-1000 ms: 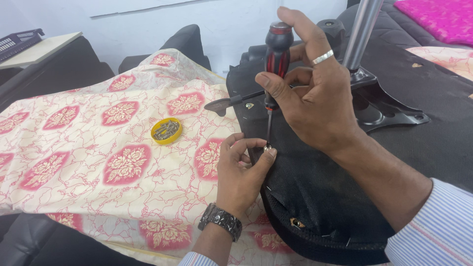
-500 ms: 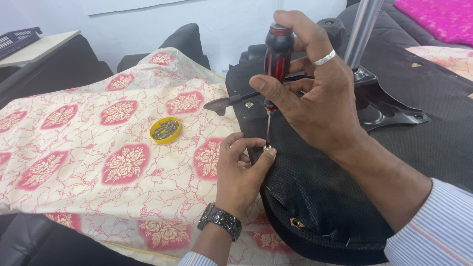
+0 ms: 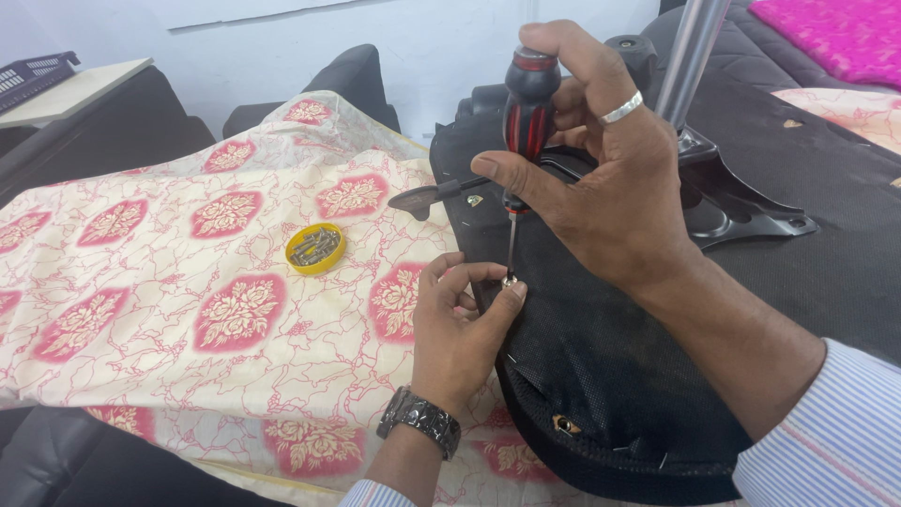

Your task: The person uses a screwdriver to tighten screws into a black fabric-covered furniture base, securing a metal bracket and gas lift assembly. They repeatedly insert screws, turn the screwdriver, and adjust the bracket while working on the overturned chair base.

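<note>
Seen from the head camera, the right hand point(image 3: 601, 178) wraps its fingers around the red-and-black handle of a screwdriver point(image 3: 524, 141) held upright near the top centre of the frame, its tip set on a small screw point(image 3: 510, 280). The left hand point(image 3: 460, 329), wearing a metal wristwatch point(image 3: 419, 422), pinches that screw between thumb and forefinger against the black underside of an upturned chair seat point(image 3: 610, 376) at centre right. To the left, a yellow lid point(image 3: 314, 248) holding screws rests on a cream cloth point(image 3: 169, 282) printed with pink flowers.
</note>
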